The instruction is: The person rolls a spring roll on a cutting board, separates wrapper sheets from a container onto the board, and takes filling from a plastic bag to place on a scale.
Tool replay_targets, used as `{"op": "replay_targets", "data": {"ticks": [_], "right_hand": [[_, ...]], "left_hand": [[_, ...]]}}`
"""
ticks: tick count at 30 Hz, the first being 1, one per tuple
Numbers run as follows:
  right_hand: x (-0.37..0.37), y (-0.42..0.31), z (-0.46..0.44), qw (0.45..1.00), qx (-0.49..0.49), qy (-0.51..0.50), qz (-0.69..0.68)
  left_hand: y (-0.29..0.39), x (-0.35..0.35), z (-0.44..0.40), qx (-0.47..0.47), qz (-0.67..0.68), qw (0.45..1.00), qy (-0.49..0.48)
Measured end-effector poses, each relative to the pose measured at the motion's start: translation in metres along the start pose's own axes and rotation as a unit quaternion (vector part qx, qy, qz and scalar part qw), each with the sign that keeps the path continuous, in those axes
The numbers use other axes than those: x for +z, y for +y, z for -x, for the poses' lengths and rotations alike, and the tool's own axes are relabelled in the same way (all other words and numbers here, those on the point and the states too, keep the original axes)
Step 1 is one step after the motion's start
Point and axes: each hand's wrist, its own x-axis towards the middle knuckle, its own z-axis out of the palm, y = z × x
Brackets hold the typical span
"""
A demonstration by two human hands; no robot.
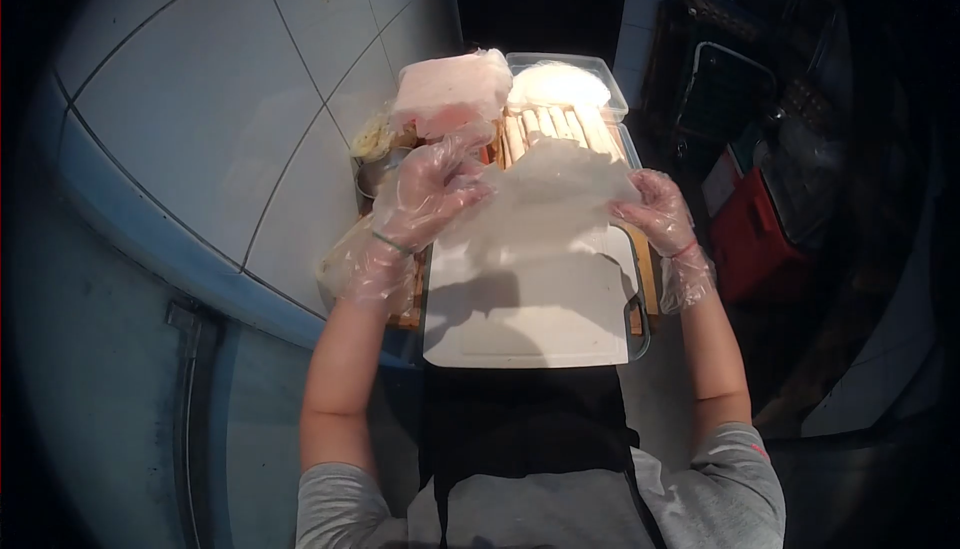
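Between my two hands hangs a thin, translucent spring roll wrapper (550, 199), held up over the white cutting board (520, 324). My left hand (440, 189), in a clear plastic glove, pinches the wrapper's left edge. On the opposite edge, my right hand (655, 209) grips it between thumb and fingers, also gloved. Behind the wrapper, several pale rolls (560, 127) lie side by side, their near ends partly hidden by it. The wrapper's shadow falls on the board.
A pink-white wrapped block (450, 89) stands at the back left, beside a clear plastic container (617, 94) with white contents. A metal bowl (375, 174) sits by the tiled wall (190, 99). A red crate (755, 239) stands at the right.
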Motion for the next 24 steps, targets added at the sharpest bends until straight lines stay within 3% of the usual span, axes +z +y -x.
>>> {"op": "replay_targets", "data": {"ticks": [1, 5, 7, 9, 10, 12, 13, 16, 17, 19, 20, 24], "right_hand": [[-0.011, 0.003, 0.0, 0.981, -0.054, -0.026, 0.183], [0.002, 0.005, 0.041, 0.942, -0.193, -0.112, 0.249], [0.01, 0.016, 0.071, 0.895, -0.203, -0.12, 0.378], [0.018, 0.037, 0.101, 0.874, -0.192, -0.147, 0.421], [0.021, 0.041, 0.111, 0.863, -0.187, -0.16, 0.441], [0.023, 0.033, 0.127, 0.846, -0.181, -0.211, 0.455], [0.024, 0.025, 0.128, 0.836, -0.18, -0.235, 0.462], [0.028, 0.005, 0.115, 0.917, -0.059, -0.26, 0.297], [0.034, 0.004, 0.108, 0.916, -0.041, -0.248, 0.311], [0.062, 0.032, 0.089, 0.9, -0.102, -0.201, 0.373], [0.075, 0.051, 0.08, 0.888, -0.134, -0.179, 0.403], [0.099, 0.101, 0.053, 0.829, -0.132, -0.142, 0.524]], "left_hand": [[0.001, 0.003, 0.009, 0.018, 0.007, 1.0, 0.004], [-0.059, 0.036, 0.066, 0.02, 0.142, 0.989, -0.015], [-0.066, 0.048, 0.098, 0.0, 0.212, 0.976, -0.046], [-0.072, 0.056, 0.128, -0.033, 0.273, 0.958, -0.082], [-0.071, 0.059, 0.14, -0.094, 0.315, 0.939, -0.097], [-0.067, 0.061, 0.149, 0.027, 0.024, 0.993, -0.115], [-0.065, 0.06, 0.151, 0.089, -0.126, 0.981, -0.12], [-0.05, 0.056, 0.154, 0.035, -0.16, 0.98, -0.111], [-0.046, 0.063, 0.149, 0.051, -0.134, 0.984, -0.107], [-0.031, 0.098, 0.128, 0.083, -0.081, 0.989, -0.093], [-0.023, 0.115, 0.114, 0.045, -0.045, 0.99, -0.127], [-0.058, 0.173, 0.087, -0.023, -0.148, 0.985, -0.091]]}}
